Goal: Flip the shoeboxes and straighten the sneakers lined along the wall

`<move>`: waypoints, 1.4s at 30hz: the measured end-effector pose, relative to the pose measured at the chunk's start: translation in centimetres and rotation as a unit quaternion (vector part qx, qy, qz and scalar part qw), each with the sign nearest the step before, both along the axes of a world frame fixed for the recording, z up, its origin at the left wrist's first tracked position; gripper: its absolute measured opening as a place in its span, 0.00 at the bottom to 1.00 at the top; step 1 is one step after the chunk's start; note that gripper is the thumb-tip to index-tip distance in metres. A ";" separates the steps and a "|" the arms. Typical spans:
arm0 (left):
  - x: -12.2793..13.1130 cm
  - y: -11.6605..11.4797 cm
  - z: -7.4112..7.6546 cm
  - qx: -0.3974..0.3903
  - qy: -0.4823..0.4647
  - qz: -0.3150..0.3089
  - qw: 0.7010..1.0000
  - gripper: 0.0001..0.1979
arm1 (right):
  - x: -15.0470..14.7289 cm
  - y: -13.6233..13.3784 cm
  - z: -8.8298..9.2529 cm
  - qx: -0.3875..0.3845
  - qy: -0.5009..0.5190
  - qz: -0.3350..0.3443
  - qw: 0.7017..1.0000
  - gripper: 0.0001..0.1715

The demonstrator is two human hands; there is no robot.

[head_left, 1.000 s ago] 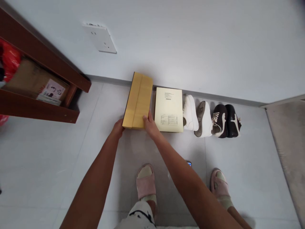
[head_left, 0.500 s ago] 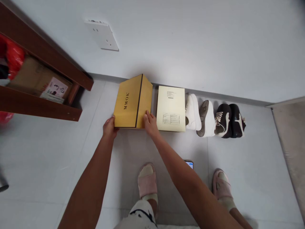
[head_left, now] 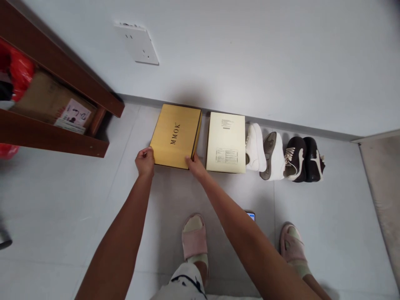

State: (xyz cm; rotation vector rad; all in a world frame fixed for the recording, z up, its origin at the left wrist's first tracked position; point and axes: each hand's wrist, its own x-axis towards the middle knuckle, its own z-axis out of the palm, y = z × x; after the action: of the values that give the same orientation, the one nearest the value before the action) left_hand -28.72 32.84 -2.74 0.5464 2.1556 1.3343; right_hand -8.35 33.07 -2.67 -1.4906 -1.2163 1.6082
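A yellow shoebox [head_left: 175, 135] marked MMOK lies on the floor by the wall, its top facing up. My left hand [head_left: 145, 161], fingers curled, is closed at the box's near left corner. At the near right corner my right hand [head_left: 196, 166] grips the box, thumb on the top and fingers along the right side. The undersides of both grips are hidden. Just right of the yellow box, across a narrow gap, sits a cream shoebox [head_left: 226, 141] with printed text on its top.
White shoes [head_left: 256, 148] and dark shoes with pale trim [head_left: 295, 158] line the wall to the right. A phone [head_left: 251, 216] lies on the floor near my right forearm. At left stands a reddish-brown wooden frame [head_left: 53, 135] around a cardboard box [head_left: 51, 100]. A socket plate [head_left: 137, 43] is on the wall.
The yellow shoebox has come down from a tilt, so its top now lies flatter and its right side shows less. Both hands have stayed at its near corners.
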 end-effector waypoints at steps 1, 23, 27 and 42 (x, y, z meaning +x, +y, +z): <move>0.1 0.1 0.0 0.000 0.006 -0.002 1.000 0.17 | 0.0 0.2 -0.1 -0.009 0.005 -0.006 1.000 0.38; 1.2 1.1 2.0 0.025 0.189 -0.010 0.982 0.19 | 4.8 1.2 3.2 0.051 -0.090 -0.010 0.995 0.39; 7.1 0.1 5.0 0.140 0.204 -0.128 0.960 0.21 | 13.6 0.2 4.4 0.157 -0.138 -0.087 0.974 0.34; 20.2 1.2 -2.6 -0.034 -0.296 -0.251 0.921 0.25 | 20.3 0.1 0.6 0.013 -0.210 -0.144 0.967 0.36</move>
State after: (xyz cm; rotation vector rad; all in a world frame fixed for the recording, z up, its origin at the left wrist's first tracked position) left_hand -8.49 33.99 -5.31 0.5333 1.4339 0.9696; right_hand 11.94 33.19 -2.12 -1.9549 -1.1620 1.1150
